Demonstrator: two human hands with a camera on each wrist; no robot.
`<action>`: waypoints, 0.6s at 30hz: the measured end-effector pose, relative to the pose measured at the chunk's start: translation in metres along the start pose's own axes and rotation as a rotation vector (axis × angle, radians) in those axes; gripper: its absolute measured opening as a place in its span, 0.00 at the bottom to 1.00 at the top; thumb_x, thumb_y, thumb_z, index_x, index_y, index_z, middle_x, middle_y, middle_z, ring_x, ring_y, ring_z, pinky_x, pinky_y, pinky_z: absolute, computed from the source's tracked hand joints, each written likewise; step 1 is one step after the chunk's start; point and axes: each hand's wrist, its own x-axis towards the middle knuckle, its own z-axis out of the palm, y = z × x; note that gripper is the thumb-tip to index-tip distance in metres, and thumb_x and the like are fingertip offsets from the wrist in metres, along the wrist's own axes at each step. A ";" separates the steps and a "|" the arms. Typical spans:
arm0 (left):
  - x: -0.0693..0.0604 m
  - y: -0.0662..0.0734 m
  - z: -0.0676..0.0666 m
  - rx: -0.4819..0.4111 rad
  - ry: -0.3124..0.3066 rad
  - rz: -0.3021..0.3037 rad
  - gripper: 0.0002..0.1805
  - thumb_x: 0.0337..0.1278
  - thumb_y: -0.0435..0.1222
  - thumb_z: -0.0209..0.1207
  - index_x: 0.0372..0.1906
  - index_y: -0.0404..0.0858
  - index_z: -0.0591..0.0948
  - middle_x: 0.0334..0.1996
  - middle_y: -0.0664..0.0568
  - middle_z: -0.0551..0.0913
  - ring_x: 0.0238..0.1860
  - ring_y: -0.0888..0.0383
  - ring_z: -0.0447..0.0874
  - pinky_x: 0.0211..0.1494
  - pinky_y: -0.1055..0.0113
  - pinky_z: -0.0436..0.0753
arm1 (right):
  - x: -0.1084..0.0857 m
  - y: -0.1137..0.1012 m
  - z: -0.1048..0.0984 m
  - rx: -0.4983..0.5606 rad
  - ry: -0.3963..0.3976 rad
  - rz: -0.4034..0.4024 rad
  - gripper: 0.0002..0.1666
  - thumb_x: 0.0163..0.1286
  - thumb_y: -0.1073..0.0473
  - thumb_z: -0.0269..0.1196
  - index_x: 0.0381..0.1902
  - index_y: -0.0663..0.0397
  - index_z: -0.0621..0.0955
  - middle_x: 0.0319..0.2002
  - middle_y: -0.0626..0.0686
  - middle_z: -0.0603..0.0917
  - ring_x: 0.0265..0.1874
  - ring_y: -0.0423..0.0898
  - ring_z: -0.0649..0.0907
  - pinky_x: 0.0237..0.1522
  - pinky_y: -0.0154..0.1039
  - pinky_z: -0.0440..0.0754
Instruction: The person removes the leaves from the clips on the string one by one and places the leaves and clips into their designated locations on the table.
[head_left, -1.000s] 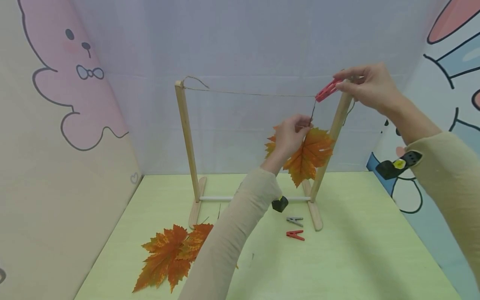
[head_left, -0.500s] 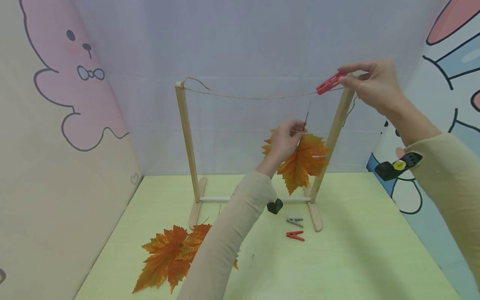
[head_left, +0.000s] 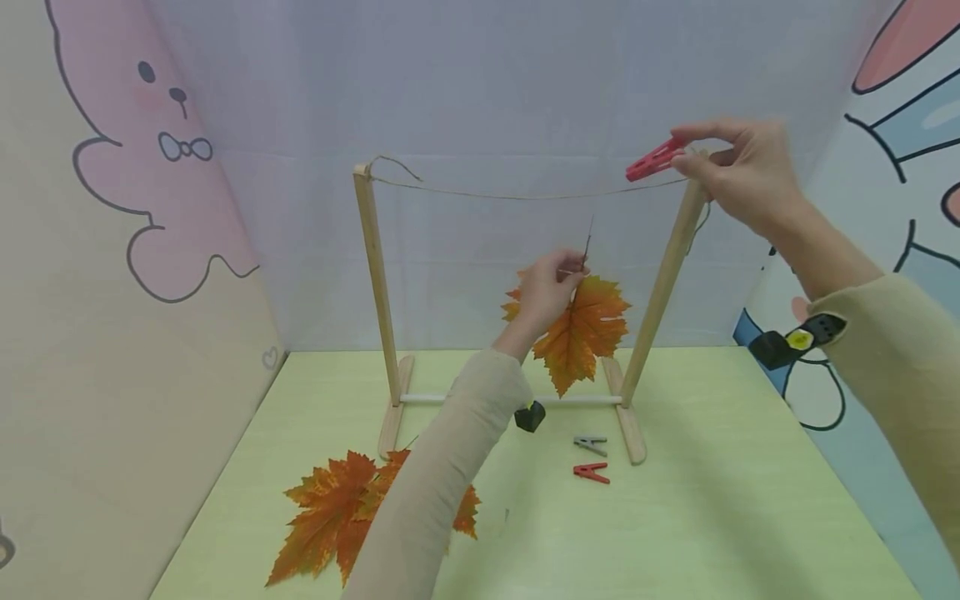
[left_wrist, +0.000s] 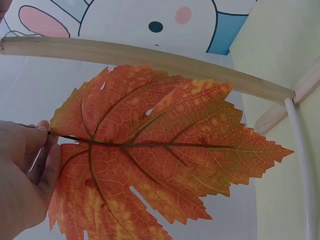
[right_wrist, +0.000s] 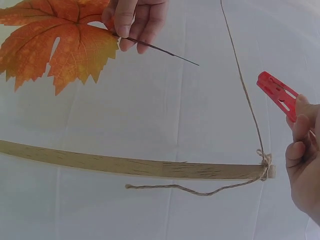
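Note:
An orange maple leaf (left_wrist: 150, 140) hangs by its dark stem from my left hand (head_left: 551, 287), which pinches the stem between thumb and fingers. The stem tip points up, below the twine (head_left: 510, 197) and apart from it. My right hand (head_left: 750, 171) pinches a red clothespin (head_left: 651, 161) by its handle end, near the top of the right post (head_left: 667, 275). In the right wrist view the clothespin (right_wrist: 277, 93) stands off to one side of the twine, not touching it.
A wooden frame with a white crossbar (head_left: 573, 401) carries the twine. On the table (head_left: 712, 500) lie a grey clothespin (head_left: 590, 444), another red clothespin (head_left: 591, 472) and a pile of orange leaves (head_left: 330, 512), partly behind my left sleeve.
The clothespin has come away from the leaf stem and then off the twine. My left hand has moved left and down with the leaf, and the twine sags again.

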 end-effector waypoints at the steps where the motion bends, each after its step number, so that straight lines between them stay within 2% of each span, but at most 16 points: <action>1: -0.001 -0.002 -0.002 0.002 -0.001 -0.004 0.11 0.59 0.34 0.55 0.47 0.41 0.79 0.39 0.54 0.83 0.41 0.61 0.80 0.38 0.75 0.76 | -0.001 -0.001 0.001 0.004 -0.010 -0.005 0.19 0.61 0.61 0.61 0.51 0.52 0.79 0.44 0.44 0.77 0.10 0.37 0.70 0.16 0.24 0.67; 10: -0.008 -0.019 -0.016 0.030 0.005 -0.032 0.12 0.58 0.33 0.56 0.48 0.40 0.79 0.39 0.52 0.83 0.41 0.59 0.80 0.42 0.72 0.78 | -0.006 0.001 0.004 0.074 -0.050 -0.021 0.21 0.60 0.67 0.61 0.53 0.54 0.78 0.39 0.46 0.77 0.09 0.39 0.67 0.15 0.25 0.67; 18: -0.015 -0.036 -0.028 0.061 0.002 -0.055 0.12 0.59 0.33 0.55 0.47 0.39 0.79 0.39 0.52 0.82 0.40 0.58 0.80 0.43 0.70 0.78 | -0.010 0.004 0.006 0.033 -0.072 -0.022 0.22 0.59 0.67 0.62 0.53 0.56 0.78 0.40 0.44 0.77 0.09 0.39 0.69 0.16 0.25 0.68</action>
